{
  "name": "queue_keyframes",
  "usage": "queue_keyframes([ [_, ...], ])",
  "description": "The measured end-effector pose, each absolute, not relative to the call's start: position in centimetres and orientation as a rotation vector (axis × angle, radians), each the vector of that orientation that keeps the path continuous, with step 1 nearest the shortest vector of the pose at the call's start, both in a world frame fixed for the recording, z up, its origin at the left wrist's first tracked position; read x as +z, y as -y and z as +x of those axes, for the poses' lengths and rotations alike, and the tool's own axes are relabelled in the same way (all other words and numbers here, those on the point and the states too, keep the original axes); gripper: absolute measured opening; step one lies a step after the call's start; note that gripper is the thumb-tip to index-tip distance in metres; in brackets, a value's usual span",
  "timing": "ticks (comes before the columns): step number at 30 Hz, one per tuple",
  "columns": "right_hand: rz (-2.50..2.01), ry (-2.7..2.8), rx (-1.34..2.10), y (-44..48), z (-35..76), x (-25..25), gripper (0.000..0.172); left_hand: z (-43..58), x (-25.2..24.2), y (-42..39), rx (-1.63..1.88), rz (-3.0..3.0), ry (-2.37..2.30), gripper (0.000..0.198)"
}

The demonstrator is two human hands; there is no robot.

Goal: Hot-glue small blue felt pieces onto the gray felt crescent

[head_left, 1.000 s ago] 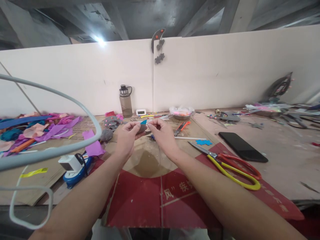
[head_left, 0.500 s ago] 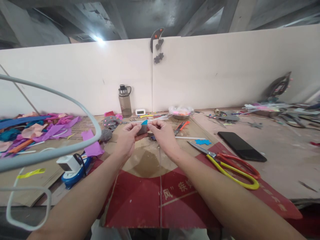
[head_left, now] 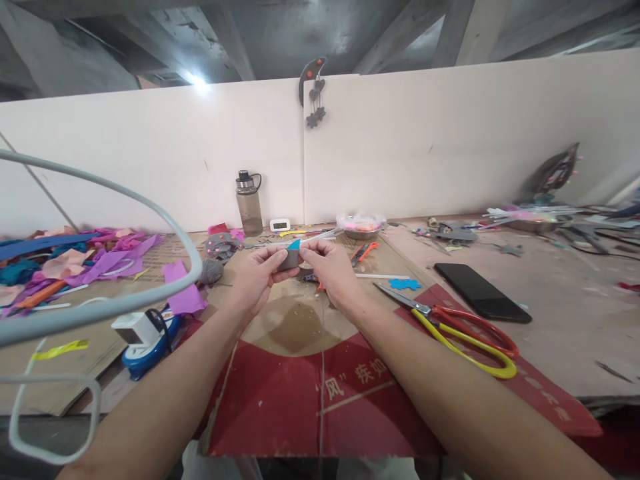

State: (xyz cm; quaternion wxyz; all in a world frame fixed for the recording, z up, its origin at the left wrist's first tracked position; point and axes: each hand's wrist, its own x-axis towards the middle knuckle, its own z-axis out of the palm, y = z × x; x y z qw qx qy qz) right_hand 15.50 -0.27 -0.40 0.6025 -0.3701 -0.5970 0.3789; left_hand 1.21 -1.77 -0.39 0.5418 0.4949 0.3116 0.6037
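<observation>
My left hand (head_left: 255, 275) and my right hand (head_left: 333, 270) meet over the cardboard sheet (head_left: 295, 320), both pinching one small grey felt piece (head_left: 289, 259) with a blue tip. The fingers of each hand are closed on it from opposite sides. A thin white stick runs behind the piece toward the right. What the palms hide I cannot make out.
Scissors with red and yellow handles (head_left: 465, 333) lie right of my arms, beside a black phone (head_left: 481, 283) and a blue felt flower (head_left: 405, 284). A water bottle (head_left: 249, 203) stands at the white wall. Felt scraps (head_left: 75, 260) pile at left. A blue glue gun (head_left: 147, 330) and a grey cable (head_left: 100, 307) sit near left.
Both hands have shifted slightly right with the small piece and turned it a little; the grip stays the same.
</observation>
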Motion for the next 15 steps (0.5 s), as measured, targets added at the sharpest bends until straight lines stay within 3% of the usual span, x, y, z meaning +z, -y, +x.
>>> queue_keyframes([
  [15,-0.658,1.42,1.169,1.16,15.92,0.1,0.016,0.65,0.15,1.8,1.34,1.16,-0.739,0.019],
])
